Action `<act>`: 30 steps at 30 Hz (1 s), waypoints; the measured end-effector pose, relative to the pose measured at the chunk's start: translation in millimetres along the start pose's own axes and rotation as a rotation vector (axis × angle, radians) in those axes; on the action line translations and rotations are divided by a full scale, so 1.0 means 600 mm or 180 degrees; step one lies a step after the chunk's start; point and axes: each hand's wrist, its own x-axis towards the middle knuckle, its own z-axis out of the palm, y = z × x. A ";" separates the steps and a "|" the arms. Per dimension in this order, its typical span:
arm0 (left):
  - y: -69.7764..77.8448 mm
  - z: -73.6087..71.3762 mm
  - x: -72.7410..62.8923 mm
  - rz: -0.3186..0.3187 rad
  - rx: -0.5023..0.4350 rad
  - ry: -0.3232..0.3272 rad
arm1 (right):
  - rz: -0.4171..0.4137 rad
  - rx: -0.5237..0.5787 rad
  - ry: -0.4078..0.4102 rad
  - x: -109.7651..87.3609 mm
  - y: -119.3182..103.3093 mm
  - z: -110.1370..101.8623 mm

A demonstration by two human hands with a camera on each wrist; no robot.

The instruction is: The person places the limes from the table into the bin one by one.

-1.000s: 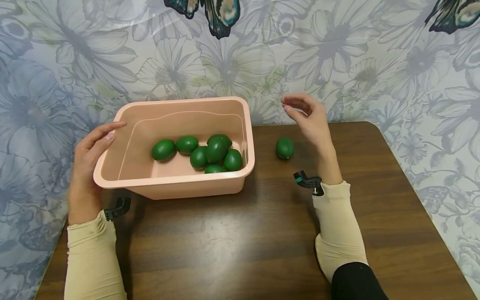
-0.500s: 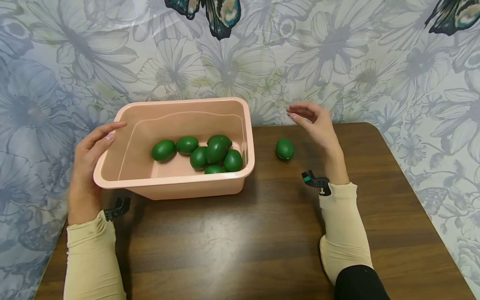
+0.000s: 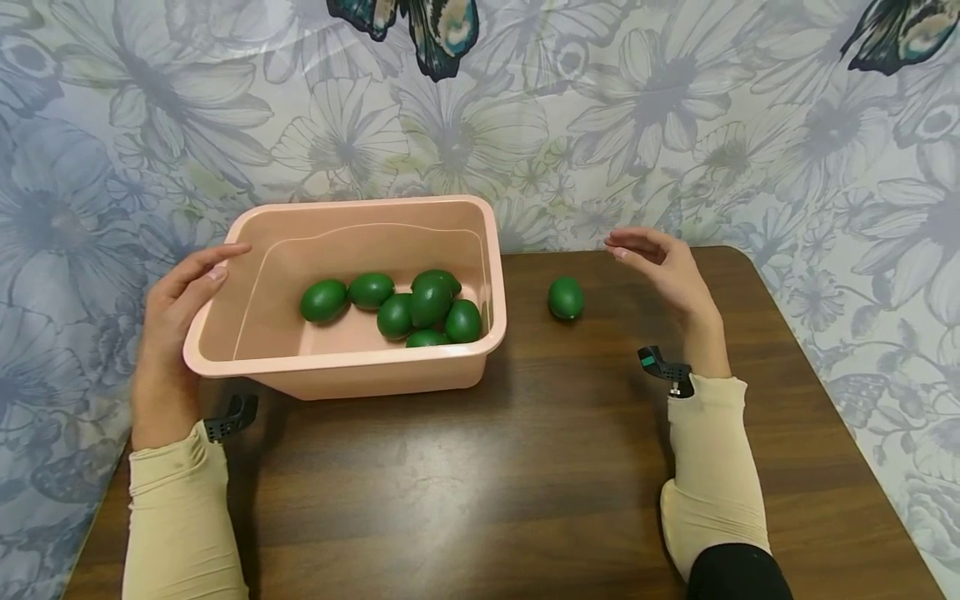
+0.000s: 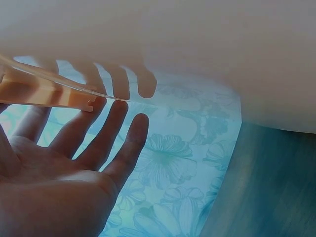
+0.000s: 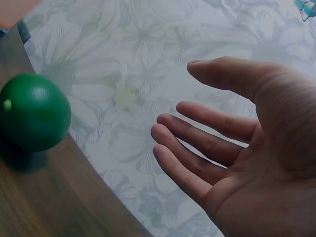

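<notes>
My left hand (image 3: 174,325) holds the left rim of a pink plastic basin (image 3: 345,382), thumb and index finger over the edge. In the left wrist view, the other fingers of the left hand (image 4: 74,168) spread straight below the rim, against the outside. Several dark green limes (image 3: 325,301) lie on the basin's floor, mostly bunched towards its right end. One single lime (image 3: 566,297) sits on the table right of the basin. To its right hovers my right hand (image 3: 663,271), fingers relaxed and holding nothing. The right wrist view shows that lime (image 5: 35,112) apart from the fingertips.
The brown wooden table (image 3: 450,500) carries the basin and the single lime. Behind it hangs a floral wall covering (image 3: 660,108) with butterflies, close to the table's back edge. Black wrist cameras (image 3: 663,367) sit at both cuffs.
My right hand has moved right and slightly towards me, away from above the single lime. The left hand, basin and limes stay in place.
</notes>
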 end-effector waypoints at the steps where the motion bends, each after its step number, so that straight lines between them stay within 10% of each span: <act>1: 0.000 -0.001 -0.001 -0.0013 -0.0009 0.0012 | 0.0013 -0.0036 -0.0019 0.001 0.004 0.000; 18: -0.004 0.004 0.006 0.0028 -0.0102 0.0034 | 0.0135 -0.0735 -0.1100 0.031 0.060 0.032; 30: -0.006 0.005 0.007 0.0148 -0.0088 0.0006 | 0.0200 -0.1062 -0.1224 0.036 0.070 0.063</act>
